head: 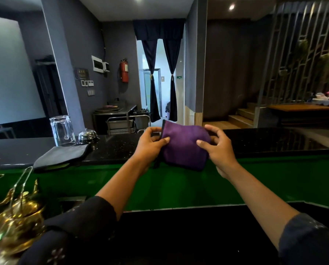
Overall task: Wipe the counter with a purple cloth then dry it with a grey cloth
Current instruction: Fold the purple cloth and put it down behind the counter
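Two dark sleeves [79,217] sat nearest the camera at the bottom edge, with bare forearms reaching forward from them. Both hands held a folded purple cloth [184,146] in the air, just above the near edge of the black worktop [117,148]. The left hand [150,144] had its grip closed on the cloth's left, black-trimmed edge, thumb on the near face and fingers curled behind. The right hand [217,146] pinched the cloth's right side, thumb in front and fingers wrapped over the top. The cloth bulged slightly between the two hands. To the left, a folded grey cloth [62,155] lay on the worktop, its near end hanging over the edge. Just behind it stood an upturned clear glass [62,131], and a small silver call bell [87,135] sat beside that. Below the worktop ran a green panel [179,188]. A gold ornament [12,222] stood at the lower left. On the far wall hung a red fire extinguisher [124,70].
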`<state>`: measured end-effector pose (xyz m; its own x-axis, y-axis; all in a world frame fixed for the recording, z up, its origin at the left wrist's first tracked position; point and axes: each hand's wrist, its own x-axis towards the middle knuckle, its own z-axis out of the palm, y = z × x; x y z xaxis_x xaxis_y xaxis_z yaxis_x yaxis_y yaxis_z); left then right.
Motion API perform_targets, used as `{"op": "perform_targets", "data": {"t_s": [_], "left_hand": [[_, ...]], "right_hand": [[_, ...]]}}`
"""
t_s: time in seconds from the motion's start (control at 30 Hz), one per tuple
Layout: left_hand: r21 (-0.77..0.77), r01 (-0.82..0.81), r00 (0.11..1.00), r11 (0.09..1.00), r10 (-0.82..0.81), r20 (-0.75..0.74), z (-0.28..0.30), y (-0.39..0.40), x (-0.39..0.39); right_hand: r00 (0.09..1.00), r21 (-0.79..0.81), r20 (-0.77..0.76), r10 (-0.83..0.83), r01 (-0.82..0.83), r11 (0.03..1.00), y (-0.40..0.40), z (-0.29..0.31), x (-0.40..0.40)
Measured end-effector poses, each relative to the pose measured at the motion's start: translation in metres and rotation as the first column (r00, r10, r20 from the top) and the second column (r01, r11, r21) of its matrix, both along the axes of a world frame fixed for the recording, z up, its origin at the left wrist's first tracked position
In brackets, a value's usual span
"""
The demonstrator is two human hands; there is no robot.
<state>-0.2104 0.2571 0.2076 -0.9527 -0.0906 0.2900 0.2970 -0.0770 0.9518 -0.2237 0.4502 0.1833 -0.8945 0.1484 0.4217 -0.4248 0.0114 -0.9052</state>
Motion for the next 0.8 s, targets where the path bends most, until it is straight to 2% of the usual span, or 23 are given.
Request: {"op": "perform_targets", "data": {"t_s": [0.07,0.17,0.3,0.43,0.6,0.73,0.8], "left_hand": [[0.005,0.001,1.000,1.000,-0.001,-0.028,0.002,-0.015,0.014],[-0.041,0.002,0.995,0.999,-0.005,-0.095,-0.004,-0.041,0.037],[-0.189,-0.061,0.995,0.980,0.045,-0.091,-0.030,-0.083,0.066],[-0.310,-0.167,0.985,0.936,0.175,-0.002,-0.057,-0.129,0.096],[-0.395,-0.151,0.955,0.906,0.237,0.179,-0.095,-0.195,0.139],[-0.542,-0.190,0.896,0.818,0.370,0.244,-0.130,-0.237,0.172],[-0.534,-0.192,0.867,0.823,0.398,0.301,-0.144,-0.247,0.188]], "right_hand": [[0.997,-0.055,-0.049,0.052,-0.054,0.997,-0.009,0.005,0.011],[0.988,-0.014,-0.095,0.119,-0.121,0.993,-0.028,-0.002,0.026],[0.978,0.022,-0.087,0.190,-0.188,0.982,-0.067,-0.029,0.043],[0.959,0.048,-0.054,0.280,-0.277,0.960,-0.119,-0.070,0.054],[0.909,0.042,0.040,0.416,-0.417,0.908,-0.186,-0.126,0.071],[0.858,-0.004,0.166,0.486,-0.492,0.871,-0.232,-0.174,0.089],[0.832,-0.049,0.225,0.508,-0.511,0.858,-0.249,-0.194,0.098]]}}
